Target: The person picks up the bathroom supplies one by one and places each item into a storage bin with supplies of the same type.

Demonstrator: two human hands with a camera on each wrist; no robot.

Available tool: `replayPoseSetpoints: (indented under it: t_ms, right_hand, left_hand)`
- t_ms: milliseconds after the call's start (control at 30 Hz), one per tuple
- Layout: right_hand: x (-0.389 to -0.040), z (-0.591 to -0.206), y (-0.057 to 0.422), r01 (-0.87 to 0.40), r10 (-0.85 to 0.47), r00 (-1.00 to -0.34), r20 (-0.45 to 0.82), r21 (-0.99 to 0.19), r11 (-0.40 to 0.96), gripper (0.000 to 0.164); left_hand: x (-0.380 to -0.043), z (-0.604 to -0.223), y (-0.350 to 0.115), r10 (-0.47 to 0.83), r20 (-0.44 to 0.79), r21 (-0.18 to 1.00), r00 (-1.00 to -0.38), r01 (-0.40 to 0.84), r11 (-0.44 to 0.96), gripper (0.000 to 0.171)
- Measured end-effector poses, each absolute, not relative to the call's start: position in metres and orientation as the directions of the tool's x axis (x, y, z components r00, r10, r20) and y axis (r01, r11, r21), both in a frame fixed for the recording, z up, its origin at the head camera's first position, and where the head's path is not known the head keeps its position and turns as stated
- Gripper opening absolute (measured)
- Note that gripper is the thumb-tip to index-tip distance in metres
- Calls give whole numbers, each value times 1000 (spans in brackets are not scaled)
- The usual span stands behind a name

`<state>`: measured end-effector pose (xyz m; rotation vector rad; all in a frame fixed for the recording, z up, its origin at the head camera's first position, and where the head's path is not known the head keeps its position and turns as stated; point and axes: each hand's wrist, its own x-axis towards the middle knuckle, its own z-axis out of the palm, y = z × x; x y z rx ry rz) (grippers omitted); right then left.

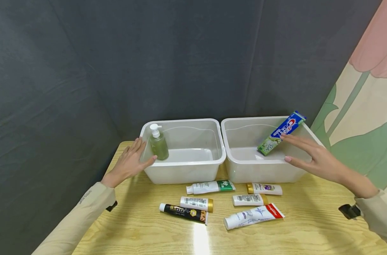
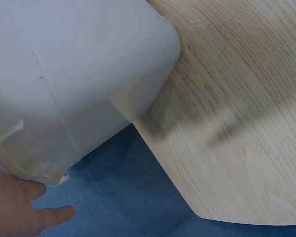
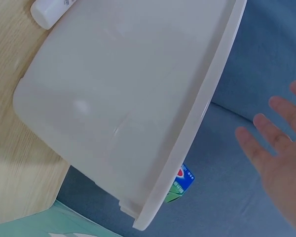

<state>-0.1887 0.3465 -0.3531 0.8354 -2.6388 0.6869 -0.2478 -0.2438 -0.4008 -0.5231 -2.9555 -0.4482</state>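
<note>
My left hand [image 1: 129, 161] lies at the left rim of the left white bin [image 1: 184, 173], fingers extended along its outside and the thumb over the front corner. A green pump bottle [image 1: 160, 146] with a white top stands upright inside that bin. Over the front right of the right white bin [image 1: 263, 171], my right hand [image 1: 324, 161] has its fingers spread and holds nothing. A blue and green Crest toothpaste box [image 1: 278, 134] leans inside, its upper end above the back right rim. In the right wrist view the fingers [image 3: 274, 133] are apart from the bin.
On the wooden table [image 1: 142, 226] in front lie a white and green tube [image 1: 209, 187], a black toothpaste tube [image 1: 184, 212], a white and red tube [image 1: 254, 216] and several small gold-capped white bottles [image 1: 249, 200]. A dark curtain [image 1: 180, 60] hangs behind the bins.
</note>
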Motion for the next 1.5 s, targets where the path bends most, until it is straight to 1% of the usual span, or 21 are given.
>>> replayPoseSetpoints:
  t_ms: [167,333,700,1100,1333,1500]
  right_hand:
    - [-188,-352,343,-642,-498,-754,428,-321,696,75]
    - [-187,-351,339,-660,-514,-740,434,-322,679,76]
    - [-181,-354,336,-654,-501,-746,439,-341,675,72]
    - [-177,-358,332,-659,-505,-741,443,-335,673,73]
    - [-172,-358,327,-625,-480,-768,423,-336,704,72]
    - [-171,-361,324,-635,-486,-759,433,-330,699,66]
  left_hand:
    - [-248,-399,-243,321,145,259,-936,349,901,92]
    - [-248,-398,-243,322,147,248,-935,350,903,91]
    - [-247,-400,-244,327,153,247,-932,357,901,91]
    - [-248,-401,-244,335,190,246,-923,376,894,89]
    - [-247,-400,-244,328,151,252,-933,357,900,93]
    - [-247,-399,-244,323,143,254,-935,350,902,93]
